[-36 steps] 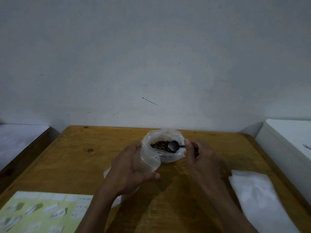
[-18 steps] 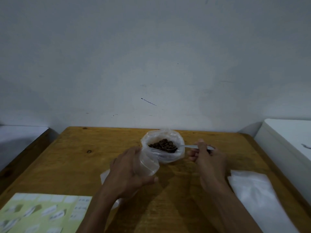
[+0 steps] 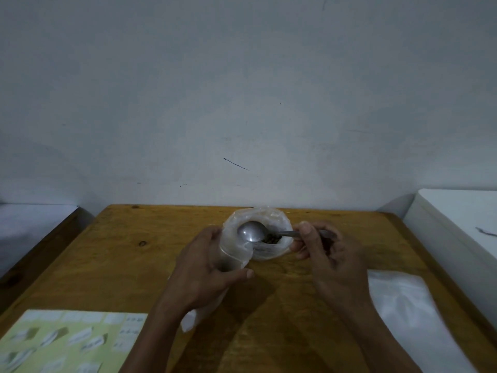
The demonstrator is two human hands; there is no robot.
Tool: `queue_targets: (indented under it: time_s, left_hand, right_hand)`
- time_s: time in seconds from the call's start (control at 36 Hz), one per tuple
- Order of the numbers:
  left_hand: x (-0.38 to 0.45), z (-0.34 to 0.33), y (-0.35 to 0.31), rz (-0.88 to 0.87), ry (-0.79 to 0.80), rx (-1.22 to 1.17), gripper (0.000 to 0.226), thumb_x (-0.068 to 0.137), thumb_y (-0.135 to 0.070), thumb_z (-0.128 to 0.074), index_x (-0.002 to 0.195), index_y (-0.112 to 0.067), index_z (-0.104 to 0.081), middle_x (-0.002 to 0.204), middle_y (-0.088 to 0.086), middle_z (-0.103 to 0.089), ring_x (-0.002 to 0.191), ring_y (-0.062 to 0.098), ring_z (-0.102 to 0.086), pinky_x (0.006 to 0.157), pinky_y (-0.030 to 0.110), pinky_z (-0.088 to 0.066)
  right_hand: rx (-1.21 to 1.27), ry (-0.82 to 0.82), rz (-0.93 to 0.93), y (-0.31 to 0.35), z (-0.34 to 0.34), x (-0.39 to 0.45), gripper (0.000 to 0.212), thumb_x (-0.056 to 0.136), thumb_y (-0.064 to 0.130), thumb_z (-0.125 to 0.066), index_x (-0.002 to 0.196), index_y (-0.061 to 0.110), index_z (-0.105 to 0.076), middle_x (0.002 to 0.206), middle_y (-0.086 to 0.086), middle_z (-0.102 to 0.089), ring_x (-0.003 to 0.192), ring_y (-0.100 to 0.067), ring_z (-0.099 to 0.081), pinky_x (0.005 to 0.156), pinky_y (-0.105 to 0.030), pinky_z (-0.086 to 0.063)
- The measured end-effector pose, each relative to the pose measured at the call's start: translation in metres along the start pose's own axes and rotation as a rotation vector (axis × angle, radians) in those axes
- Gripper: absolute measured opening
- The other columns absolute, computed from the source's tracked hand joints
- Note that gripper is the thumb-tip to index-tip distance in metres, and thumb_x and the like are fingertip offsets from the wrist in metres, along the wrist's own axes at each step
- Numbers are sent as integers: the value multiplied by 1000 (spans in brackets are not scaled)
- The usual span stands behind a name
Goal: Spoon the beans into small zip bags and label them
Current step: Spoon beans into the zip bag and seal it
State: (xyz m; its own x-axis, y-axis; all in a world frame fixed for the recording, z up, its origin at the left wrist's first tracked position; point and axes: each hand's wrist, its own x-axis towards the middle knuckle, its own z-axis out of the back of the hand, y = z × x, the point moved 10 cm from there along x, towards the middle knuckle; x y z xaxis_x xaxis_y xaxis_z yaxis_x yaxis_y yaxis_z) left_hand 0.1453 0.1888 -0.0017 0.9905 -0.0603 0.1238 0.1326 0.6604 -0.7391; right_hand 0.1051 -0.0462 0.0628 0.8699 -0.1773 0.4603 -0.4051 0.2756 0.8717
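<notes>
A clear plastic bag of dark beans (image 3: 271, 249) stands open near the table's far middle. My right hand (image 3: 325, 254) pinches the handle of a metal spoon (image 3: 251, 231); its bowl shows no beans and sits over the mouth of a small clear zip bag (image 3: 234, 251). My left hand (image 3: 204, 267) grips that small bag upright, just left of the bean bag. A few beans (image 3: 273, 240) show under the spoon's neck. What the small bag holds is hard to see.
A sheet of white labels on pale green backing (image 3: 67, 343) lies at the near left of the wooden table (image 3: 150, 249). A flat white bag (image 3: 408, 313) lies at the near right. White surfaces flank the table on both sides; a wall stands behind.
The spoon lifted out of the bean bag loaded with beans, swung left over the small zip bag, and its bowl now shows bare. My left hand kept holding the small bag.
</notes>
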Motion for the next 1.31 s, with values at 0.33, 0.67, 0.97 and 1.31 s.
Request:
queue_targets:
  time_s: [0.33, 0.67, 0.97, 1.31]
  left_hand:
    - [-2, 7, -3, -26, -9, 123, 108, 53, -66, -84, 143, -31, -36, 138, -12, -47, 124, 17, -47, 105, 48, -42]
    - [-2, -4, -1, -11, 43, 226, 112, 58, -68, -80, 150, -30, -27, 151, -9, -37, 137, 17, -36, 115, 49, -28]
    - [1, -1, -4, 6, 10, 175, 114, 55, -68, -81, 149, -27, -31, 150, -8, -40, 134, 19, -40, 111, 50, -33]
    - [-3, -3, -3, -3, -2, 59, 113, 49, -77, -75, 144, -31, -35, 144, -11, -46, 127, 16, -47, 106, 51, -42]
  right_hand:
    - [-323, -69, 16, -45, -13, 17, 14, 100, 27, -56, 94, 23, -68, 81, 2, -70, 75, -10, -67, 61, -29, -54]
    - [147, -314, -608, -117, -8, -3, 23, 99, 29, -59, 90, 11, -71, 73, -7, -74, 58, -13, -65, 53, -23, -50]
    - [326, -185, -388, -73, 9, -5, 23, 97, 28, -61, 88, 10, -71, 66, -8, -70, 64, -20, -64, 61, -34, -51]
    - [91, -56, -122, -33, 9, -6, 27, 91, 38, -57, 91, 17, -73, 73, -8, -74, 67, -21, -69, 62, -31, -58]
